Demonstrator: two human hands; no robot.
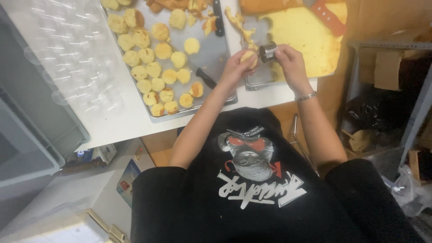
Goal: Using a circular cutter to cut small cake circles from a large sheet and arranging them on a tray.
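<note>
Left hand [235,69]: cupping 1 small round cake piece [249,57], fingers curled on it so it is staying put right after coming out.
Right hand [288,63]: gripping the round metal cutter [268,51] sideways, its open end facing the cake piece, nearly touching.
Yellow cake sheet [306,38]: lying on the right tray [258,83], just beyond both hands.
Cut rounds [153,69]: lying in rows on the left tray [211,54], keeping them apart from scraps.
Knife [205,77]: resting on the left tray.

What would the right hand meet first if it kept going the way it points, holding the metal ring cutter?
Probably the small cake round in the left hand: the right hand aims the metal ring cutter leftward at it, and they look almost touching. Depth is hard to judge from above.
</note>
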